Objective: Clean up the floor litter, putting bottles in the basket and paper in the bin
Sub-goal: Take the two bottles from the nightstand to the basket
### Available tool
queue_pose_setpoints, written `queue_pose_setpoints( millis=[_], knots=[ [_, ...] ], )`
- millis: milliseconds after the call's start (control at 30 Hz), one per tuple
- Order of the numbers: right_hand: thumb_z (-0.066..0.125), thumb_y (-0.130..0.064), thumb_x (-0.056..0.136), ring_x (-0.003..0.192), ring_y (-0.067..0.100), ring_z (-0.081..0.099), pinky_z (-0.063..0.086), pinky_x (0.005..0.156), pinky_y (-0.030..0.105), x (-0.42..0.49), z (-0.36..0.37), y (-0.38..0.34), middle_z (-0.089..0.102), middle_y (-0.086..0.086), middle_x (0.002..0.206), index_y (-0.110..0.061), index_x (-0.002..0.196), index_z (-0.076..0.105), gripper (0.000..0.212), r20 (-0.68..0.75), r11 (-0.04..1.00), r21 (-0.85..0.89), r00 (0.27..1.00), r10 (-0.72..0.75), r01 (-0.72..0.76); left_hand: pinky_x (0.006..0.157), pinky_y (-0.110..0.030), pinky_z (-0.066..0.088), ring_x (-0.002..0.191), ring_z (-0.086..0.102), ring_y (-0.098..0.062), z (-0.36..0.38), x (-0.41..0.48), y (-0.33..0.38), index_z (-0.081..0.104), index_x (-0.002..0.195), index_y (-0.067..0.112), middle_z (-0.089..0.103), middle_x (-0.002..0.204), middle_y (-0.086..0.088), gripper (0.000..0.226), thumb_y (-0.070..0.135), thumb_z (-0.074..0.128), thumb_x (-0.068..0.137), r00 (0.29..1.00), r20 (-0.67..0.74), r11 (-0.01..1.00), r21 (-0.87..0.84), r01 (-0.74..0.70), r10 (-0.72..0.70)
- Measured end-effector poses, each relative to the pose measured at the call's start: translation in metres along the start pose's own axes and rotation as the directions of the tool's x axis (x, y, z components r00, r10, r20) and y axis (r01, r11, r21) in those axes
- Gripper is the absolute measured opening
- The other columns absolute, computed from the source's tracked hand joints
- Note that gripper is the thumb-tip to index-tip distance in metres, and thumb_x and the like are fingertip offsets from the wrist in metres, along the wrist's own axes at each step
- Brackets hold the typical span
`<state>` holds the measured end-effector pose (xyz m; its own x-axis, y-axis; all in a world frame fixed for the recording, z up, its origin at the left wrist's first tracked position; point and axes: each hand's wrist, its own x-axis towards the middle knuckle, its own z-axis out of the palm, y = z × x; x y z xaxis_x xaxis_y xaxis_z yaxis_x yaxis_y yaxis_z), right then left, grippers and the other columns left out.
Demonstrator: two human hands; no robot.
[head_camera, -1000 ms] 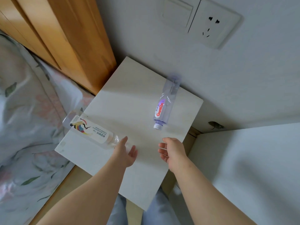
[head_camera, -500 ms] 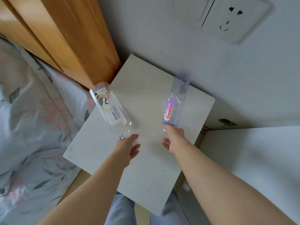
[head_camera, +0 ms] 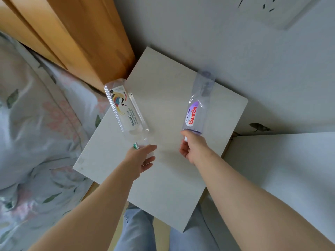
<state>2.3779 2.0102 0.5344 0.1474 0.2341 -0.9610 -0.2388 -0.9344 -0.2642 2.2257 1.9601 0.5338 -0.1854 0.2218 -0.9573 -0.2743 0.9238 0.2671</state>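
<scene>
- White tabletop (head_camera: 163, 178) filled the middle of the frame against a grey wall (head_camera: 217, 33), with a wooden headboard (head_camera: 76, 33) at the upper left and flowered bedding (head_camera: 36, 133) down the left side.
- Our left hand (head_camera: 140, 158) curled its fingers round the neck of a bottle with a bird label (head_camera: 125, 107), left of centre. Its green cap (head_camera: 135, 145) peeped out beside the hand, and its base slanted up toward the headboard.
- Our right hand (head_camera: 192, 149) pinched the cap end of a bottle with a purple label (head_camera: 194, 113), right of centre, base pointing at the wall.
- Whether either bottle touched the tabletop, we could not tell.
- Wall socket (head_camera: 272, 13) showed at the upper right, and our jeans (head_camera: 137, 230) along the bottom edge.
</scene>
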Motion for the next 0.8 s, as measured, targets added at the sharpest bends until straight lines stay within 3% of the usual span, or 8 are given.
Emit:
queue_pose_setpoints(
  millis=[400,600,800],
  knots=[
    [0.06,-0.018,0.084,0.049,0.014,0.042,0.045,0.053,0.024,-0.071,0.02,0.019,0.047,0.002,0.063,-0.012,0.08,0.053,0.01,0.056,0.982,-0.042,0.982,-0.181,0.183,0.072,-0.029,0.051,0.063,0.058,-0.014,-0.028,-0.053,0.036,0.053,0.084,0.013,0.058,0.073,-0.003,0.013,0.012,0.065,0.082,0.99,0.063,0.991,0.044,-0.128,0.125],
    [0.06,-0.015,0.084,0.052,0.014,0.042,0.045,0.056,0.025,-0.128,0.035,0.029,0.047,0.003,0.064,-0.013,0.08,0.056,0.006,0.02,0.923,0.069,0.924,-0.382,0.38,0.07,-0.029,0.052,0.061,0.056,-0.015,-0.053,-0.097,0.042,0.053,0.085,0.012,0.058,0.072,-0.005,0.013,0.014,0.065,0.082,0.96,0.119,0.967,0.009,-0.255,0.253],
    [0.062,-0.017,0.083,0.056,0.014,0.044,0.046,0.058,0.025,-0.178,0.039,0.048,0.049,0.003,0.067,-0.013,0.083,0.056,0.007,0.025,0.863,0.174,0.874,-0.485,0.474,0.066,-0.029,0.052,0.061,0.056,-0.015,-0.073,-0.149,0.04,0.053,0.088,0.014,0.059,0.074,-0.006,0.014,0.014,0.066,0.082,0.905,0.145,0.917,-0.051,-0.396,0.399]
  ],
)
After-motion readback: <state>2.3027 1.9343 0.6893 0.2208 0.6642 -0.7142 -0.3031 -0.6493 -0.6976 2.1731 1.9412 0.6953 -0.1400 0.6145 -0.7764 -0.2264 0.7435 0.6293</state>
